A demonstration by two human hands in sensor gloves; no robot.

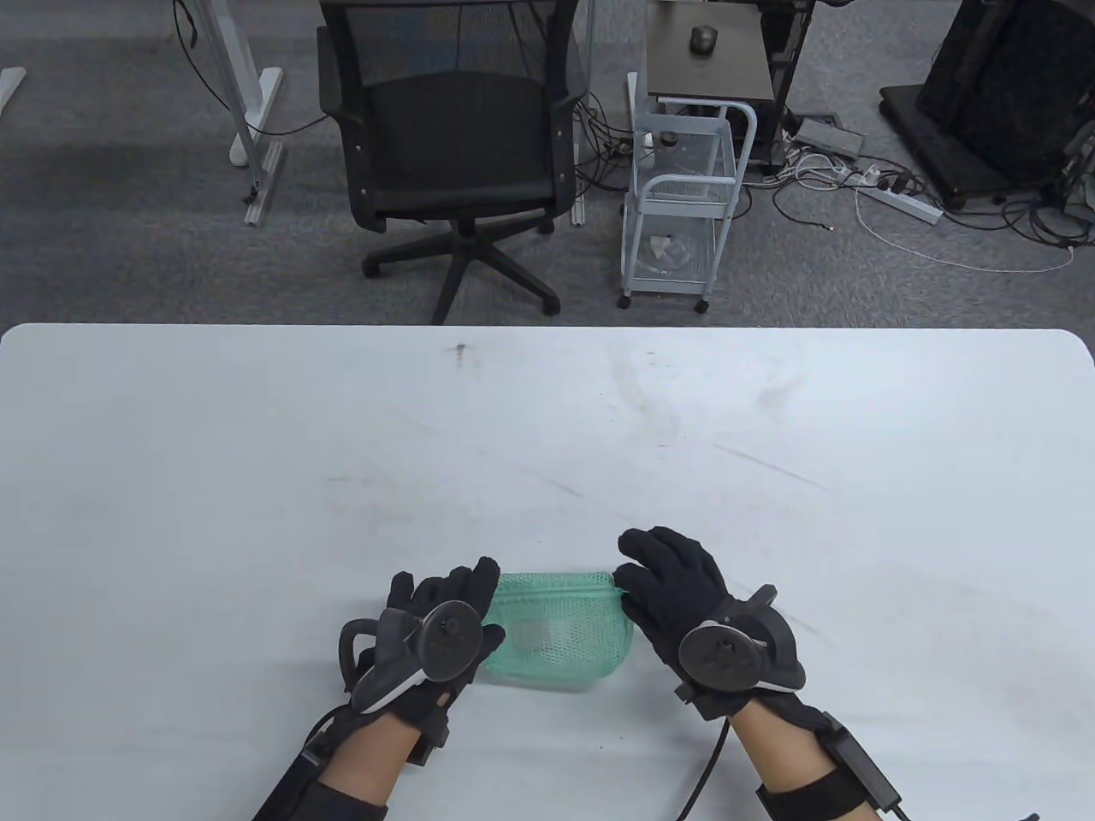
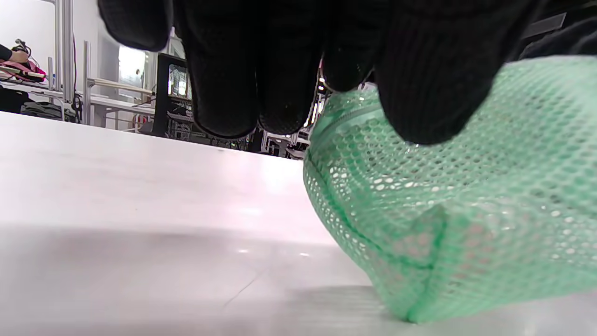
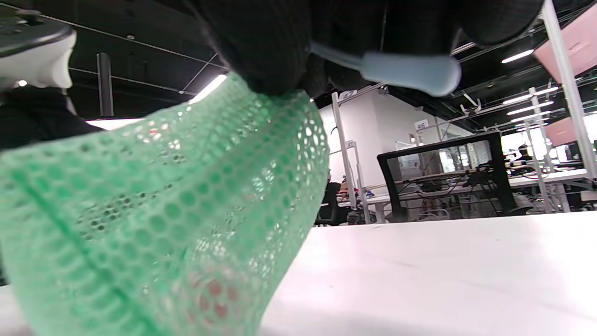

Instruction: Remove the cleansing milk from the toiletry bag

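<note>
A green mesh toiletry bag lies on the white table near its front edge, between my hands. A pale shape shows through the mesh; I cannot tell what it is. My left hand is at the bag's left end. In the left wrist view its thumb rests on the bag, and the fingers hang just beside the end. My right hand is at the bag's top right corner. In the right wrist view it pinches the pale blue zipper pull above the bag.
Beyond the table's far edge stand a black office chair and a white wire trolley, with cables on the floor. The table has faint scuff marks.
</note>
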